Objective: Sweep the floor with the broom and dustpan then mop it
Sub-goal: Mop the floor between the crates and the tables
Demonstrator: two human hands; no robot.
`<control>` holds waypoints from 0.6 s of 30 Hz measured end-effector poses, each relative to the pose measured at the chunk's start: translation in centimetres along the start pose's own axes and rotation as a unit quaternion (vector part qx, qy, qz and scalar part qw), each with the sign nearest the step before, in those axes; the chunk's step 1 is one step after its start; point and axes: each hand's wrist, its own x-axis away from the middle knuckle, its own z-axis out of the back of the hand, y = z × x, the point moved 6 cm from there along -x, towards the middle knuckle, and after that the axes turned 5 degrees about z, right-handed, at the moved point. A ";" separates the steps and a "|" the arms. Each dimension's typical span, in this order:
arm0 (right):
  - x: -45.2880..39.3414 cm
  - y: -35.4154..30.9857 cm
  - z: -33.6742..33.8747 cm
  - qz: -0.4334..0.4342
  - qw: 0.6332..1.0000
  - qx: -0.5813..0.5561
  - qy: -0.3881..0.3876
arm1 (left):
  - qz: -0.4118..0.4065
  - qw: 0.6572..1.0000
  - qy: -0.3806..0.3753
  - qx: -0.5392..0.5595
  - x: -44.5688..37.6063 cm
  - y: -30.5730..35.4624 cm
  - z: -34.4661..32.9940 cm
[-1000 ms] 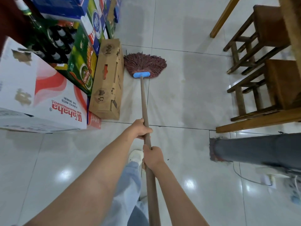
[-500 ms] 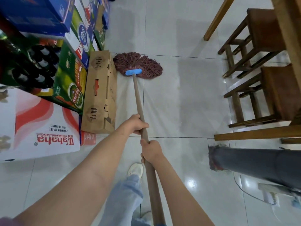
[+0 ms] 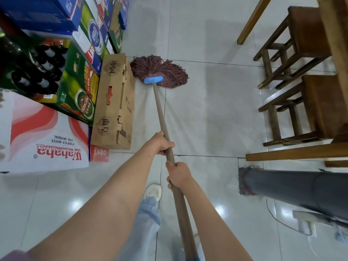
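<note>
Head view looks down on the mopping step; the left hand (image 3: 162, 144) wraps its fingers round the long brown wooden mop handle (image 3: 160, 112), and the right hand (image 3: 178, 175) grips the same handle just below it; the reddish-brown string mop head with its blue plastic clamp (image 3: 160, 71) lies spread on the glossy white tiled floor (image 3: 212, 110), touching the tall brown cardboard box (image 3: 113, 102); good practice here is probably steady downward pressure and overlapping strokes, keeping the strands off the cardboard and clear of the dark wooden stools (image 3: 301, 72).
</note>
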 end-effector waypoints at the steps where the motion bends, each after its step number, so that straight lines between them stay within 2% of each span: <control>1: 0.3 0.7 0.0 -0.002 1.000 0.004 -0.002 | 0.000 1.000 0.004 -0.001 0.3 -0.5 -0.5; 11: 4.0 8.9 4.1 -0.010 0.997 0.077 -0.005 | 0.002 0.999 0.005 0.039 3.5 -5.4 -8.7; 18: 6.1 14.0 5.4 -0.004 0.997 0.078 -0.011 | -0.007 0.999 0.017 0.042 4.9 -8.9 -12.9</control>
